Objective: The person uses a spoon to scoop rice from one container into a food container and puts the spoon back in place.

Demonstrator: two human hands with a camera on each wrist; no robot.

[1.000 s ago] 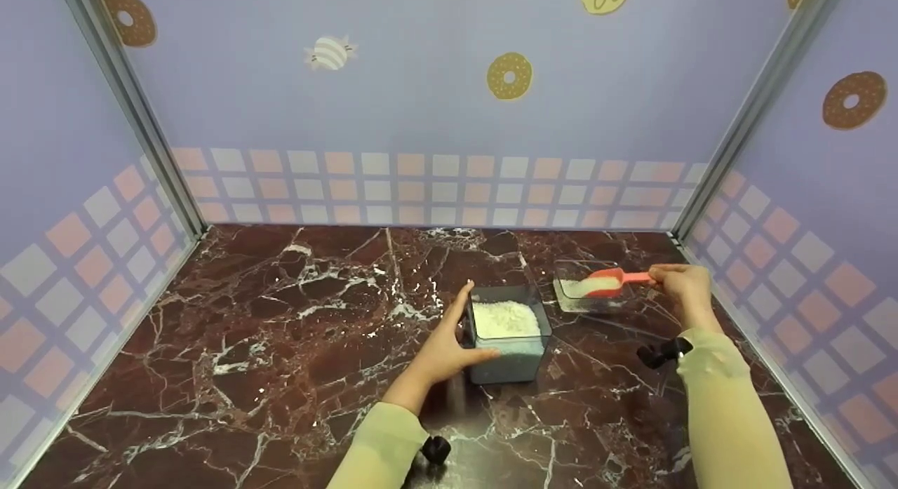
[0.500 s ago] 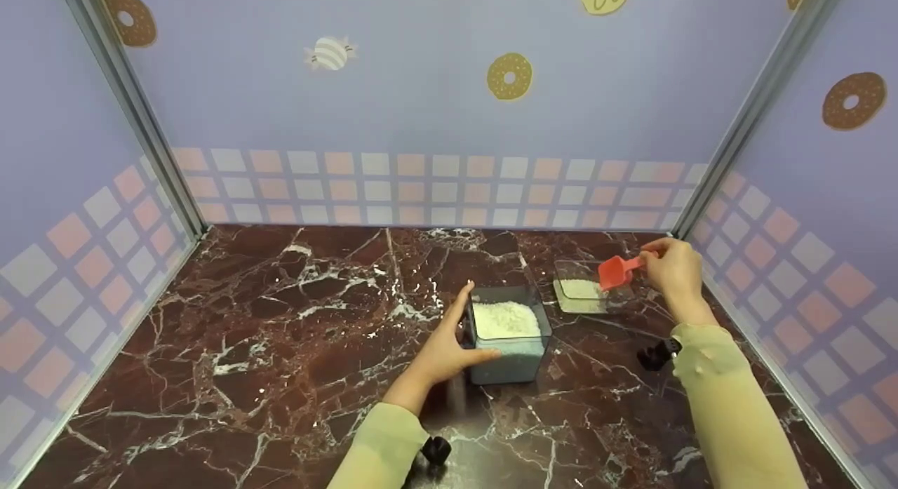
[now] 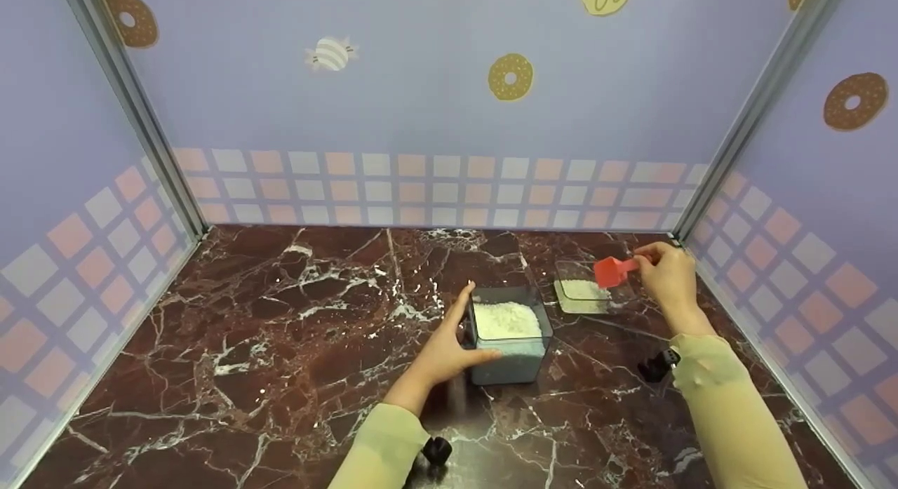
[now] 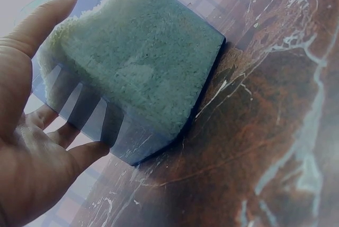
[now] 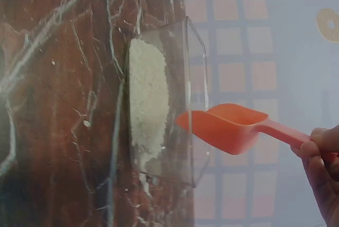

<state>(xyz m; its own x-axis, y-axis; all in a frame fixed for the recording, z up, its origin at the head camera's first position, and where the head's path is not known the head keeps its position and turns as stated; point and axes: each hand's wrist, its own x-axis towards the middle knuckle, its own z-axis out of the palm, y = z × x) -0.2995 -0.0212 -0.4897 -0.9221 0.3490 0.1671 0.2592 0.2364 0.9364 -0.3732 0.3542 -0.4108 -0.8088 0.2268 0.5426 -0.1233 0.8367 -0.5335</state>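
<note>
My left hand (image 3: 442, 350) grips the near left corner of a dark, see-through square container (image 3: 506, 372), its thumb across the front wall. White rice (image 3: 506, 320) fills much of that container. In the left wrist view the fingers (image 4: 87, 155) lie against one wall and the thumb against another. Off to the right, my right hand (image 3: 671, 282) pinches the handle of a small red-orange scoop (image 5: 228, 129). The scoop is tilted over the rim of a clear box (image 5: 177, 57) with a low layer of rice (image 5: 148, 94) in it. No rice shows in the scoop.
Both containers stand on a dark red marbled tabletop (image 3: 316, 377). Loose white grains are scattered left of the larger container. Patterned panels (image 3: 421, 110) enclose the back and both sides, with metal posts at the back corners.
The scoop, first level and holding rice over the clear box, has tipped and emptied into it. My right hand has risen and turned. The left hand and its container have stayed put.
</note>
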